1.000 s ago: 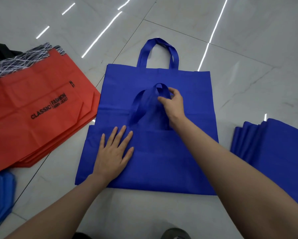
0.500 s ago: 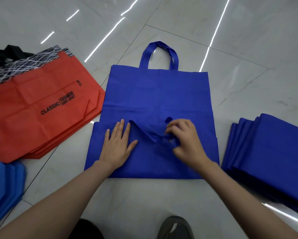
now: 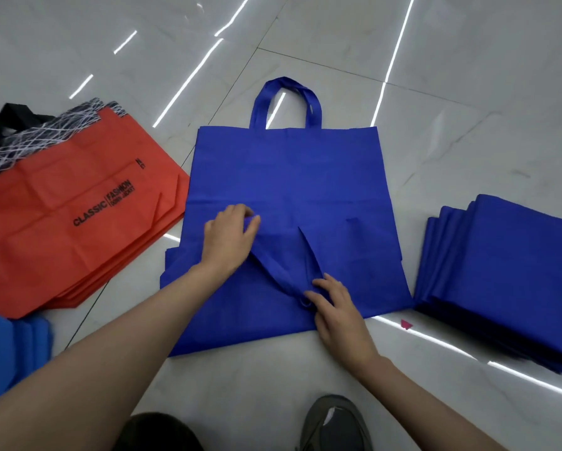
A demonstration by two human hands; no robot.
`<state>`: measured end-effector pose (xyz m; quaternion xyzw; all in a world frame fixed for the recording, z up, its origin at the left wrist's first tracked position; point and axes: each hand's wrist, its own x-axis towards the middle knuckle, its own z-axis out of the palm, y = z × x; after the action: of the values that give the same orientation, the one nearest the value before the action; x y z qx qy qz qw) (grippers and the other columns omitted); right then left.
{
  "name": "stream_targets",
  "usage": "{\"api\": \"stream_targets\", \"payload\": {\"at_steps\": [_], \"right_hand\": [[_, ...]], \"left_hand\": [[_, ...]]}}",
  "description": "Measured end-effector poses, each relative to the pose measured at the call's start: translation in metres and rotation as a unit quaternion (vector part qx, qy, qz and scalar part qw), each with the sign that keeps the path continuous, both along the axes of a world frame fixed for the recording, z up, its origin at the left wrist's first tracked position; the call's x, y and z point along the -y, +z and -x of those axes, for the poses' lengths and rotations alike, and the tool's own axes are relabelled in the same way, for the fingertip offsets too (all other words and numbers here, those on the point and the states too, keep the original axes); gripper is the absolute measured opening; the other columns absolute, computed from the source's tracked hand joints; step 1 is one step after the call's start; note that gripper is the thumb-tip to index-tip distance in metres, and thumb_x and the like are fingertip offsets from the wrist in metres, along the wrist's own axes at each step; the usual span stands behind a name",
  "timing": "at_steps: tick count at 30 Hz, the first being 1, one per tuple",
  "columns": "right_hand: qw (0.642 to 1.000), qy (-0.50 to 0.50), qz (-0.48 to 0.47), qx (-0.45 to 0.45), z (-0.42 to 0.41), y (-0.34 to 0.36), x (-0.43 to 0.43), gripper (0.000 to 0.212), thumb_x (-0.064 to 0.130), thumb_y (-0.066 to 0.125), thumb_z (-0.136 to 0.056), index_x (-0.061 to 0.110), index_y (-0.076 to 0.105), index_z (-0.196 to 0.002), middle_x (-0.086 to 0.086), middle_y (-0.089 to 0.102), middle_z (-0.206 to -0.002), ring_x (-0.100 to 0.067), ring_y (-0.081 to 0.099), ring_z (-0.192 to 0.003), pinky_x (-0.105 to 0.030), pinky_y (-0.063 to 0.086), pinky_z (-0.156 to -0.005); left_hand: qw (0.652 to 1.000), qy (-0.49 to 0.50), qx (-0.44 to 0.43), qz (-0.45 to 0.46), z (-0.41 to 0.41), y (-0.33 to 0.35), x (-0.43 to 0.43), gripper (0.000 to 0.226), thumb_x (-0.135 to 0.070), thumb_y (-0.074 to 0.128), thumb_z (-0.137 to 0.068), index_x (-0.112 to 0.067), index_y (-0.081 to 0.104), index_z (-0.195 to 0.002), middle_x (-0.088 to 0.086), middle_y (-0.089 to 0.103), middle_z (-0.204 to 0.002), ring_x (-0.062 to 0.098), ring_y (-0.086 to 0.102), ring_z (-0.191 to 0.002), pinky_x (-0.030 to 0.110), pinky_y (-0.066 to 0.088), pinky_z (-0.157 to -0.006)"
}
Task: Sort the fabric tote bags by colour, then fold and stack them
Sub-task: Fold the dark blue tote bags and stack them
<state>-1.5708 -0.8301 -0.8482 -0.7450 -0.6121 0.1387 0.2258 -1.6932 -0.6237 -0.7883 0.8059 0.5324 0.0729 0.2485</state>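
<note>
On the tiled floor (image 3: 468, 92) directly before us, we record a blue tote bag (image 3: 234, 320) lying flat over a second blue bag (image 3: 289, 170), whose loop points away from us. Our left hand (image 3: 229, 237) has its fingers (image 3: 240, 211) curled, pinching the upper edge of the blue tote bag. Our right hand (image 3: 338, 307) pinches the handle (image 3: 273, 265) of that bag, which lies folded down across its panel. A stack of orange bags (image 3: 78, 229) lies to the left. A folded dark blue stack (image 3: 507, 271) lies to the right. A lighter blue pile (image 3: 6, 353) sits at lower left.
</note>
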Motion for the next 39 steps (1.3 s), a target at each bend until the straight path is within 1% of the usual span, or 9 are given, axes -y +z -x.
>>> {"api": "stream_targets", "payload": {"at_steps": [6, 14, 20, 24, 26, 28, 31, 34, 39], "right_hand": [[0.993, 0.037, 0.032, -0.108, -0.017, 0.012, -0.003, 0.045, 0.021, 0.034, -0.084, 0.008, 0.062, -0.117, -0.008, 0.050, -0.133, -0.017, 0.028, -0.136, -0.039, 0.026, -0.113], [0.986, 0.047, -0.056, 0.152, -0.013, 0.016, -0.038, 0.038, 0.022, 0.041, -0.087, 0.014, 0.065, -0.116, -0.007, 0.061, -0.122, -0.025, 0.040, -0.125, -0.048, 0.021, -0.111], [0.986, 0.076, 0.086, 0.117, -0.033, 0.010, -0.038, 0.058, 0.020, 0.031, -0.080, 0.020, 0.051, -0.134, 0.000, 0.048, -0.142, -0.020, 0.031, -0.135, -0.043, 0.024, -0.109], [0.981, 0.109, 0.155, 0.037, -0.045, 0.019, -0.044, 0.072, 0.023, 0.017, -0.078, 0.031, 0.020, -0.149, 0.008, 0.019, -0.157, -0.013, 0.004, -0.146, -0.028, -0.002, -0.114], [0.974, 0.138, 0.173, 0.044, -0.047, 0.023, -0.050, 0.075, 0.017, 0.021, -0.078, 0.036, 0.010, -0.150, 0.009, 0.011, -0.158, -0.014, -0.001, -0.146, -0.029, -0.004, -0.115], [0.968, 0.170, 0.180, 0.048, -0.049, 0.026, -0.057, 0.079, 0.013, 0.025, -0.077, 0.037, 0.006, -0.149, 0.010, 0.006, -0.159, -0.015, -0.003, -0.146, -0.031, -0.003, -0.116], [0.959, 0.206, 0.189, 0.045, -0.051, 0.029, -0.065, 0.079, 0.009, 0.032, -0.081, 0.036, 0.005, -0.150, 0.011, 0.002, -0.159, -0.013, -0.005, -0.146, -0.032, -0.001, -0.118], [0.955, 0.224, 0.188, 0.045, -0.056, 0.031, -0.063, 0.076, 0.018, 0.029, -0.081, 0.040, -0.001, -0.147, 0.016, -0.003, -0.157, -0.009, -0.009, -0.145, -0.030, -0.004, -0.117], [0.949, 0.238, 0.193, 0.080, -0.062, 0.020, -0.049, 0.072, 0.051, 0.026, -0.086, 0.045, -0.017, -0.144, 0.022, -0.015, -0.154, -0.008, -0.020, -0.143, -0.029, -0.014, -0.114]], "left_hand": [[0.971, -0.092, -0.139, 0.173, -0.029, -0.008, -0.013, 0.042, -0.052, 0.058, -0.085, -0.015, 0.045, -0.071, 0.000, 0.049, -0.074, 0.022, 0.047, -0.079, 0.034, 0.036, -0.076], [0.957, 0.045, 0.138, 0.252, -0.004, -0.014, -0.012, 0.046, -0.033, 0.061, -0.089, -0.018, 0.026, -0.064, 0.001, 0.026, -0.063, 0.015, 0.027, -0.058, 0.029, 0.024, -0.054], [0.934, 0.139, 0.171, 0.282, 0.025, -0.027, -0.007, 0.045, -0.031, 0.064, -0.087, -0.016, 0.030, -0.061, 0.000, 0.032, -0.061, 0.015, 0.032, -0.057, 0.027, 0.027, -0.055], [0.987, 0.047, 0.112, 0.110, 0.045, -0.018, 0.000, 0.020, -0.028, 0.059, -0.091, -0.012, 0.054, -0.103, -0.003, 0.056, -0.096, 0.012, 0.054, -0.077, 0.028, 0.043, -0.069], [0.988, -0.118, 0.046, -0.086, 0.065, -0.017, -0.002, 0.044, -0.002, 0.058, -0.086, -0.011, 0.048, -0.129, 0.007, 0.051, -0.125, 0.025, 0.058, -0.096, 0.038, 0.049, -0.078], [0.926, -0.326, -0.044, -0.184, 0.088, -0.027, -0.005, 0.089, 0.017, 0.054, -0.067, -0.022, 0.033, -0.144, 0.007, 0.032, -0.149, 0.029, 0.040, -0.128, 0.045, 0.039, -0.100], [0.872, -0.451, -0.115, -0.149, 0.105, -0.032, -0.005, 0.107, 0.010, 0.056, -0.066, -0.038, 0.008, -0.149, -0.012, -0.003, -0.157, 0.010, -0.008, -0.144, 0.039, 0.006, -0.114], [0.882, -0.435, -0.132, -0.126, 0.100, -0.030, -0.003, 0.095, -0.005, 0.065, -0.074, -0.036, 0.014, -0.147, -0.008, 0.018, -0.155, 0.014, 0.010, -0.143, 0.040, 0.011, -0.113], [0.934, -0.351, -0.066, 0.029, 0.090, -0.031, -0.003, 0.059, -0.052, 0.035, -0.084, -0.037, 0.033, -0.142, -0.012, 0.032, -0.148, 0.009, 0.025, -0.136, 0.029, 0.019, -0.109]]}}
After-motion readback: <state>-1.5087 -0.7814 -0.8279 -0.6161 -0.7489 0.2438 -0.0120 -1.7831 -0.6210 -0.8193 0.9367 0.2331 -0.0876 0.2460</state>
